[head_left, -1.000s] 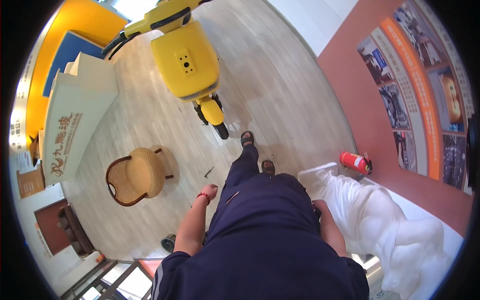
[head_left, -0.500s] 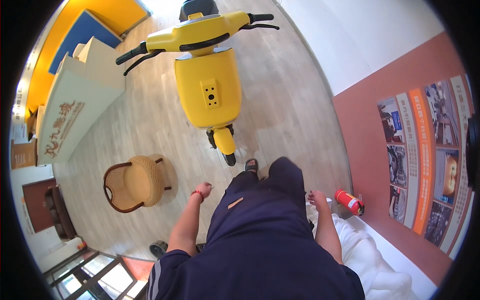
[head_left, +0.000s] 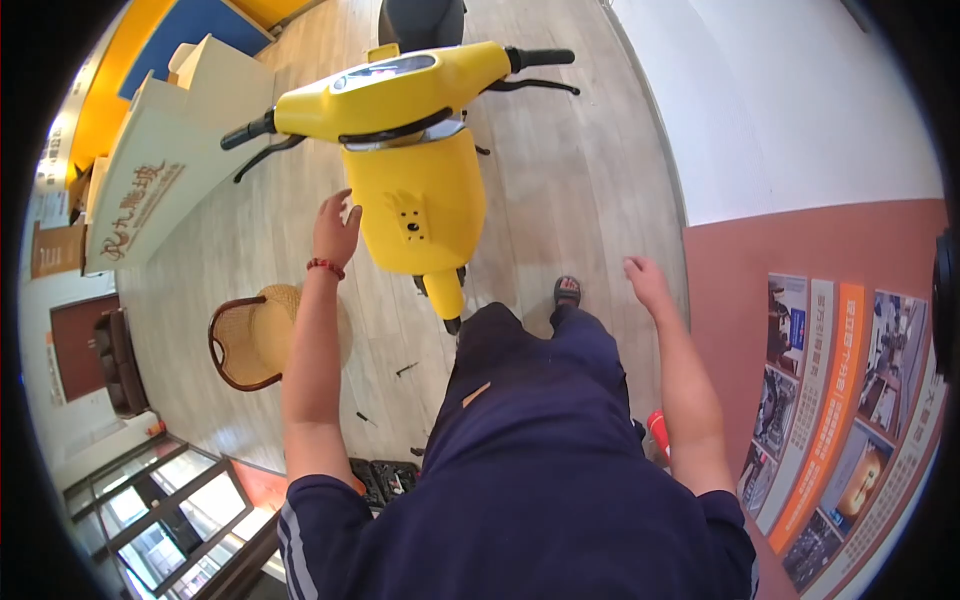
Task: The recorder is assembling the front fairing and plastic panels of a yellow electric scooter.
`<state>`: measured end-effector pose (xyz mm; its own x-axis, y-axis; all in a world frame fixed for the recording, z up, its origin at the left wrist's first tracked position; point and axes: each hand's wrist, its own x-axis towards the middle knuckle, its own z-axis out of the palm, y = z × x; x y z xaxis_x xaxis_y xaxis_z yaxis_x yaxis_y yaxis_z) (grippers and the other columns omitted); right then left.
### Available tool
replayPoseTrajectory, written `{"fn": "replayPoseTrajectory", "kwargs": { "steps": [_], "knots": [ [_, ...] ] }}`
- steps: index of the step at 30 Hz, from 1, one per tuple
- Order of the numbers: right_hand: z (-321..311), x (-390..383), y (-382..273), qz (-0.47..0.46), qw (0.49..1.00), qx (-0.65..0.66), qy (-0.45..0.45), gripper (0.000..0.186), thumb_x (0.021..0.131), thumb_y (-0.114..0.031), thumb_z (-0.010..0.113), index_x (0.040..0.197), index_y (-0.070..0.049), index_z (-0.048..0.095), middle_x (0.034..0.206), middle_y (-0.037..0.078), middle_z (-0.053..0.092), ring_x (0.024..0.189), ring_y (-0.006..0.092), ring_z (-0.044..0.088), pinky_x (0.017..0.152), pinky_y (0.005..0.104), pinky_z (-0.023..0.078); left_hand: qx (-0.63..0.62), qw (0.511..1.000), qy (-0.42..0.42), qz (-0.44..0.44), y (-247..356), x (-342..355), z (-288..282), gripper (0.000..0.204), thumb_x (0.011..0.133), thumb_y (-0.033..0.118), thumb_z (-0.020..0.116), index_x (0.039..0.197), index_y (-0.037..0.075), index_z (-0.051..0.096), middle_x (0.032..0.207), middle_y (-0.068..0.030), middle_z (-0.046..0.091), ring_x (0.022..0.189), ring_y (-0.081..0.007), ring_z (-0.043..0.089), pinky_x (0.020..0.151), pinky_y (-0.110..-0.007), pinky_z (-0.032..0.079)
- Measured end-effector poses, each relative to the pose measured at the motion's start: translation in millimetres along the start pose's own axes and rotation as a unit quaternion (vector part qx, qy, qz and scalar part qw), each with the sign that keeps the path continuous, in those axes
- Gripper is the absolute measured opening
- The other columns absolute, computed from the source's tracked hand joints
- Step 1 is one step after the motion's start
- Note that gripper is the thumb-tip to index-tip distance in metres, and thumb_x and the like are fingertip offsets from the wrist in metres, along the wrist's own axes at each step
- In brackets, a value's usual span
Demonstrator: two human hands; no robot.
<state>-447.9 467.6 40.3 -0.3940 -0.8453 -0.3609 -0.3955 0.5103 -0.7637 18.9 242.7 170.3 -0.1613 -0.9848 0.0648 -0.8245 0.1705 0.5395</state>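
A yellow scooter point(head_left: 440, 222) stands in front of me, its front wheel pointing toward my legs. Small dark holes point(head_left: 412, 227) show on a raised plate in its front panel. My left hand point(head_left: 338, 228), with a red bracelet on the wrist, is raised at the left edge of that panel. Its fingers are apart and hold nothing; whether they touch the scooter I cannot tell. Over the floor to the right of the scooter hangs my right hand point(head_left: 648, 280), loosely bent and holding nothing. The handlebar point(head_left: 400, 90) crosses above the panel, beyond both hands.
A wicker chair point(head_left: 262, 345) stands at the left. Two small dark tools point(head_left: 406, 370) lie on the floor, near an open black tool case point(head_left: 385, 480) beside my left arm. A red fire extinguisher point(head_left: 658, 433) is partly behind my right arm. A white counter point(head_left: 205, 130) is far left.
I have moved closer to the scooter, and my feet have shifted. Both hands have come up and forward, the left one to the front panel's edge. The tools and case have come into view.
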Motion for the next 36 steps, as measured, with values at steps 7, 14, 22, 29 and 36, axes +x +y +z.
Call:
{"fn": "replayPoseTrajectory", "kwargs": {
  "steps": [7,14,22,29,36],
  "knots": [
    [35,65,-170,-0.227,0.953,-0.139,-0.144,0.051,0.071,-0.024,0.06,0.117,-0.005,0.046,0.121,0.016,0.042,0.112,0.0299,0.042,0.091,0.0356,0.037,0.19,0.969,-0.088,0.13,39,69,-14,0.054,0.073,0.018,0.063,0.119,0.002,0.041,0.121,-0.0163,0.044,0.111,-0.0329,0.041,0.093,-0.038,0.036],
    [118,112,-265,-0.331,0.919,-0.165,-0.134,0.063,0.069,-0.024,0.063,0.124,-0.008,0.038,0.129,0.011,0.036,0.118,0.0317,0.034,0.097,0.0377,0.032,0.244,0.933,-0.206,0.164,15,113,-19,0.039,0.074,0.023,0.061,0.108,0.006,0.054,0.111,-0.0121,0.054,0.108,-0.0299,0.044,0.09,-0.038,0.038],
    [169,157,-275,-0.384,0.903,-0.16,-0.11,0.034,0.069,-0.022,0.062,0.1,-0.009,0.059,0.098,0.008,0.059,0.096,0.0271,0.052,0.083,0.0373,0.042,0.03,0.963,-0.215,0.163,-24,137,2,0.024,0.074,0.01,0.064,0.097,0.004,0.059,0.092,-0.0097,0.061,0.088,-0.0223,0.057,0.077,-0.032,0.045],
    [177,164,-273,-0.424,0.889,-0.157,-0.068,0.023,0.07,-0.022,0.06,0.089,-0.011,0.063,0.088,0.006,0.061,0.087,0.0242,0.056,0.074,0.0368,0.045,-0.058,0.96,-0.235,0.138,-31,144,5,0.016,0.074,0.007,0.062,0.09,0.004,0.061,0.083,-0.0088,0.063,0.078,-0.02,0.059,0.069,-0.03,0.047],
    [189,152,-274,-0.432,0.89,-0.14,-0.04,0.024,0.071,-0.027,0.061,0.09,-0.013,0.063,0.088,0.005,0.061,0.09,0.0235,0.055,0.081,0.0376,0.04,-0.068,0.944,-0.265,0.184,-36,146,13,0.019,0.075,0.01,0.064,0.092,0.004,0.061,0.084,-0.0077,0.063,0.08,-0.0187,0.06,0.069,-0.029,0.047]
  ]
}}
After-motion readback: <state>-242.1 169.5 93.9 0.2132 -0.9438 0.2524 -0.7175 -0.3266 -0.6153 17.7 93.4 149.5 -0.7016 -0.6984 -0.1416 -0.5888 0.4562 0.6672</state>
